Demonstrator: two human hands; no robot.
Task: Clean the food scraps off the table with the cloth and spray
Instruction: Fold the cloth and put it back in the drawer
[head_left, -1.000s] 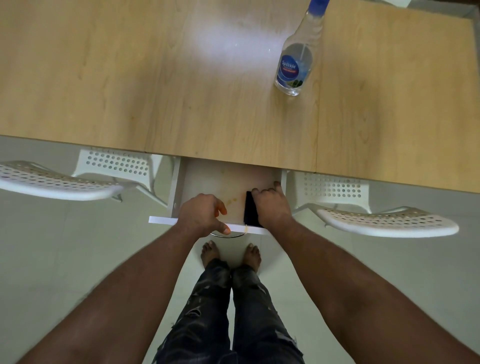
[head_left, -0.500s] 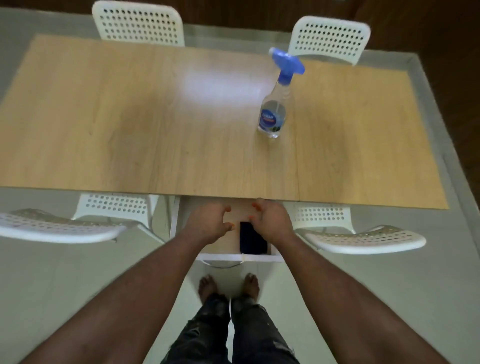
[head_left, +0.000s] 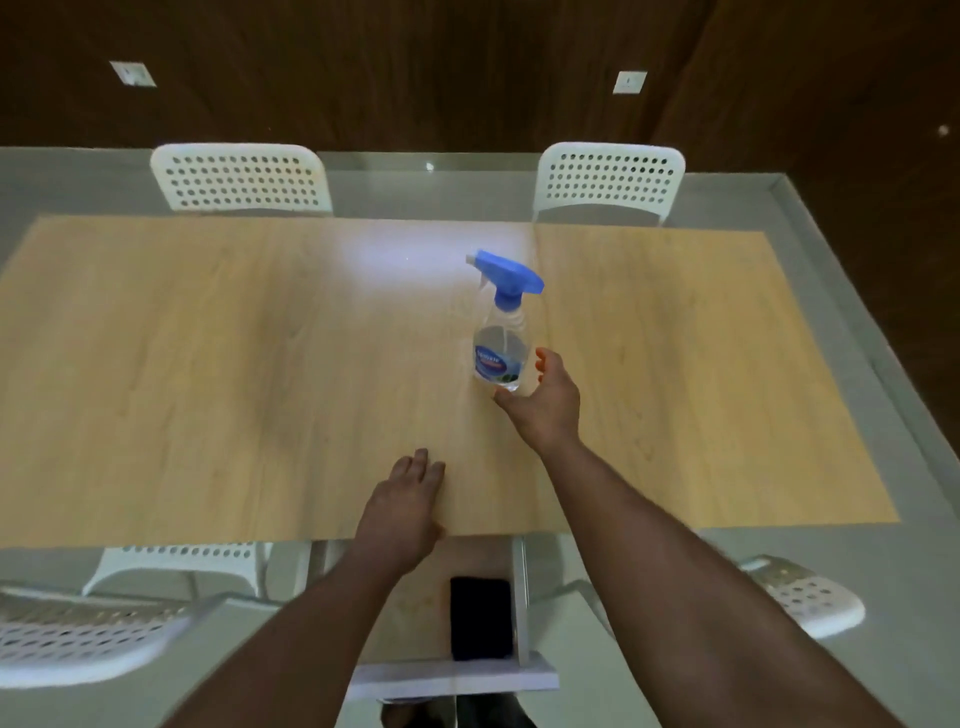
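Observation:
A clear spray bottle (head_left: 500, 338) with a blue trigger head stands upright near the middle of the wooden table (head_left: 234, 374). My right hand (head_left: 545, 400) is stretched out just right of the bottle's base, fingers spread apart, thumb under the base; contact is unclear. My left hand (head_left: 408, 499) lies flat with straight fingers on the table's near edge. A dark folded cloth (head_left: 480, 618) lies in an open drawer (head_left: 452, 675) below the table's front edge. No food scraps are visible on the tabletop.
Two white perforated chairs (head_left: 241, 179) (head_left: 608, 179) stand at the far side. Two more chairs (head_left: 78, 629) (head_left: 800, 592) flank me at the near side. A dark wood wall rises behind the grey floor.
Both hands left the drawer, leaving the cloth in it. My right hand reached forward to the spray bottle and my left came onto the table edge. The view tilted upward.

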